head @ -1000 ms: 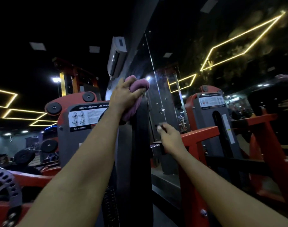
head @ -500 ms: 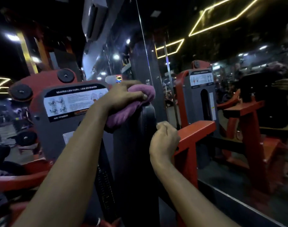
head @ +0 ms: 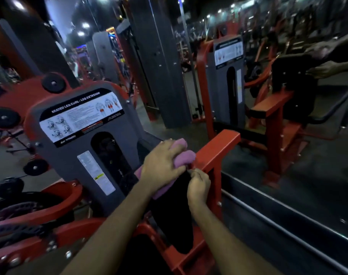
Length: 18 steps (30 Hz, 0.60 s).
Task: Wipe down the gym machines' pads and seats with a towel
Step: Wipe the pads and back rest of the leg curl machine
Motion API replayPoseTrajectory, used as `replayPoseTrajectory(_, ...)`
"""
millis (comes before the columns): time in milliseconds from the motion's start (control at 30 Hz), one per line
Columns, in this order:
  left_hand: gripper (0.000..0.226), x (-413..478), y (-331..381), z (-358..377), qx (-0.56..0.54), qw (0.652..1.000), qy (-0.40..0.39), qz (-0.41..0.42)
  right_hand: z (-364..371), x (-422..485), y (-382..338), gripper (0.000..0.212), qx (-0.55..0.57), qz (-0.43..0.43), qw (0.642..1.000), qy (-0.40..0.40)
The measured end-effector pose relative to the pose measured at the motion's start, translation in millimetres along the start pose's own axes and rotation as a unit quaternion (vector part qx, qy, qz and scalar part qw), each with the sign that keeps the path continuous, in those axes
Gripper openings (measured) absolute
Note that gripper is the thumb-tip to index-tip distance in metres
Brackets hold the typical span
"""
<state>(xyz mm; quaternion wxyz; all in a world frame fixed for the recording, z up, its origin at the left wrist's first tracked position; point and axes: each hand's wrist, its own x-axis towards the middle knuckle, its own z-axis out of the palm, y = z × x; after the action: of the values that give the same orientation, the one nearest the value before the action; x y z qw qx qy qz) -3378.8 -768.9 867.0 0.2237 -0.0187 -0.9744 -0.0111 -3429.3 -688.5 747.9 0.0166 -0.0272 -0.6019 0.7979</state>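
I judge this leg machine barely begun: the towel sits on the top edge of the black back pad, so the pad's length below looks yet to be wiped, and other machines wait beyond. My left hand lies over the towel, fingers curled round it, pressing it down. My right hand is curled just beside it, at the pad's right edge by the red frame. What it holds, I cannot tell.

I'm pressing a soft, fuzzy pink cloth towel on the matt black pad; glossy red painted metal frame is gleaming.
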Motion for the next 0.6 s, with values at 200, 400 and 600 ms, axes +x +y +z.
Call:
replayPoseTrajectory(200, 0.033, 60, -53, -15, -0.028, 0.986, -0.075, -0.147, -1, -2, -16, 0.023, -0.018, 0.072, 0.997, -0.027)
replayPoseTrajectory(400, 0.035, 19, -48, -11, -0.162, 0.978, 0.001, -0.132, 8, -7, -29, 0.027, -0.079, 0.073, 0.994, 0.01)
replayPoseTrajectory(600, 0.031, 41, -90, -14, -0.177, 0.983, -0.048, -0.011, 26, -12, -31, 0.034, -0.152, 0.114, 0.979, 0.072)
